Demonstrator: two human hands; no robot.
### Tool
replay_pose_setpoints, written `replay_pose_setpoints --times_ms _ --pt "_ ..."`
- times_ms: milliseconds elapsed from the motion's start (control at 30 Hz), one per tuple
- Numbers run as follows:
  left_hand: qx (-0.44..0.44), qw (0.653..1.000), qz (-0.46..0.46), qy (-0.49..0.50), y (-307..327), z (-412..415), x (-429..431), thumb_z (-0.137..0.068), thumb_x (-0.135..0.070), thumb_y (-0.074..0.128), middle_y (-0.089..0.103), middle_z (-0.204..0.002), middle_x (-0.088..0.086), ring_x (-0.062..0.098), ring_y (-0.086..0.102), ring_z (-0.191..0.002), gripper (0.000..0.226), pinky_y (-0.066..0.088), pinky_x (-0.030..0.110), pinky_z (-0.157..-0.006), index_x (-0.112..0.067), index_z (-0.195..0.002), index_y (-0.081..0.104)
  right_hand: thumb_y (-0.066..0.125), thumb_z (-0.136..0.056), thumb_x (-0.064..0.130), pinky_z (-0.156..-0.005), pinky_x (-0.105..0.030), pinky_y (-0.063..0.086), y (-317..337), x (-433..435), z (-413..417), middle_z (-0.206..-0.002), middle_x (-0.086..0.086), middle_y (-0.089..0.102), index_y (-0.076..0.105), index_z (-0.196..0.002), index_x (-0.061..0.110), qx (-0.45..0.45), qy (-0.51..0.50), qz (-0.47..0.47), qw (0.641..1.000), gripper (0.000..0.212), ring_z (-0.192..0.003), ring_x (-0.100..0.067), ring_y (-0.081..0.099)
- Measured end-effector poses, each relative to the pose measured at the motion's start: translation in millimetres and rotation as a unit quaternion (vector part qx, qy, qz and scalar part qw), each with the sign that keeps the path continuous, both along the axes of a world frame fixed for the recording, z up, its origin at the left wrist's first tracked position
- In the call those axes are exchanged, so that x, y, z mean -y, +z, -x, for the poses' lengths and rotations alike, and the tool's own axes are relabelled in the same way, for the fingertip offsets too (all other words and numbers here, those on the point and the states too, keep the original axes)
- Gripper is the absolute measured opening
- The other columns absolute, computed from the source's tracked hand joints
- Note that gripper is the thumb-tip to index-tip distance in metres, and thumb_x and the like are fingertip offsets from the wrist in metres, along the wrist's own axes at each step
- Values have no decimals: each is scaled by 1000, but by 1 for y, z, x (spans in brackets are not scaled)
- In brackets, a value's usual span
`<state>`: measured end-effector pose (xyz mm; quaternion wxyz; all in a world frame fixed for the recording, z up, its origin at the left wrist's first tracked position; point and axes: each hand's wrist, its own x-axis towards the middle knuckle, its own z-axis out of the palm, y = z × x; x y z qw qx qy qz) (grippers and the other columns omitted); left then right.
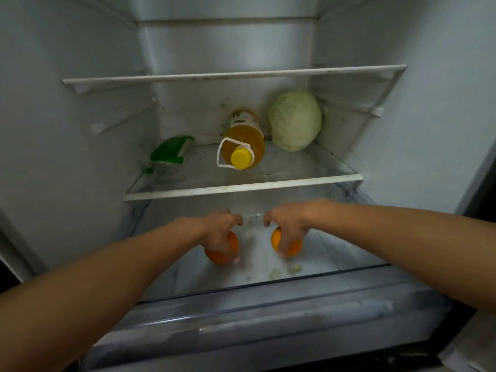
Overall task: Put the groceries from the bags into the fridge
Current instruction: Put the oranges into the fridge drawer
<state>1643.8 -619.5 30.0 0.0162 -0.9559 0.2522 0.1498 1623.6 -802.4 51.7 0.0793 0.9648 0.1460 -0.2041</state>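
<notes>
Both my arms reach into the open fridge [80, 130], below its lower glass shelf [241, 187]. My left hand [220, 229] grips an orange [217, 257] from above, low over the bottom compartment floor. My right hand [287, 226] grips a second orange [295, 248] the same way, a little to the right. On the shelf above lie a bottle of yellow oil [244, 140] with a yellow cap, a pale green cabbage [295, 120] at the back right, and a green packet [170, 153] at the left.
An upper shelf [233, 75] spans the fridge above the groceries. The clear front wall of the bottom drawer [268, 312] lies under my forearms. Small pale scraps [284, 271] lie on the compartment floor near the right orange.
</notes>
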Motion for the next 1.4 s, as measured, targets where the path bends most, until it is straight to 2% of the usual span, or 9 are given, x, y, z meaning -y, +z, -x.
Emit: replay_pose_setpoints --times_ms 100,233,367,567,767,933,1133,1300,1400 --pt "35 999 -6 -7 10 -2 -7 -72 -46 78 42 -135 8 29 48 -119 84 47 38 -94 -23 -141 35 74 -78 45 -92 -35 45 22 3 11 -137 -5 49 40 -142 21 41 -17 -26 999 77 -119 -27 51" --pt "42 998 -46 -17 19 4 -12 -76 -49 73 51 -130 7 27 54 -111 71 49 40 -92 -24 -135 43 69 -83 45 -80 -31 42 42 8 40 -128 -5 56 48 -136 21 121 -16 -25 992 61 -113 -26 54" --pt "108 992 -59 -36 38 28 -11 -82 -46 68 56 -113 5 23 55 -99 55 48 34 -81 -19 -126 52 65 -85 46 -72 -31 41 50 13 69 -118 -3 60 53 -127 26 236 9 -3 972 48 -105 -26 58" --pt "235 972 -10 -9 70 83 -22 -84 -46 64 60 -109 4 22 56 -93 41 44 32 -69 -23 -117 56 56 -88 41 -73 -35 45 68 6 105 -112 -4 65 59 -120 26 384 51 -28 921 35 -100 -29 60" --pt "335 938 51 79 84 163 -45 -85 -37 60 65 -108 5 28 60 -98 38 46 34 -73 -24 -120 58 48 -91 39 -66 -34 40 74 -7 157 -107 -3 65 61 -107 22 483 138 -105 858 27 -97 -28 61" --pt "435 878 145 135 66 273 -62 -86 -31 60 66 -103 10 36 61 -95 24 46 41 -70 -14 -104 61 50 -92 40 -73 -36 45 56 -18 216 -112 -2 65 61 -113 20 465 201 -205 837 31 -99 -28 62" --pt "413 885 87 196 20 407 -92 -86 -33 52 67 -99 9 37 63 -89 24 47 40 -66 -15 -100 61 48 -93 41 -80 -40 49 7 -62 289 -117 -3 62 58 -117 21 375 289 -228 851 33 -102 -28 61" --pt "365 885 51 286 -14 514 -133 -89 -30 54 67 -105 2 26 63 -91 20 40 28 -64 -19 -104 62 51 -91 39 -73 -35 46 -28 -119 357 -107 -2 64 61 -111 20 326 364 -272 829 30 -94 -28 62" --pt "343 871 22 351 -38 581 -163 -90 -33 52 65 -100 -1 23 60 -87 18 46 30 -65 -21 -99 60 52 -90 37 -71 -34 45 -47 -161 406 -108 -1 64 61 -113 20 307 415 -277 810 30 -94 -27 63"
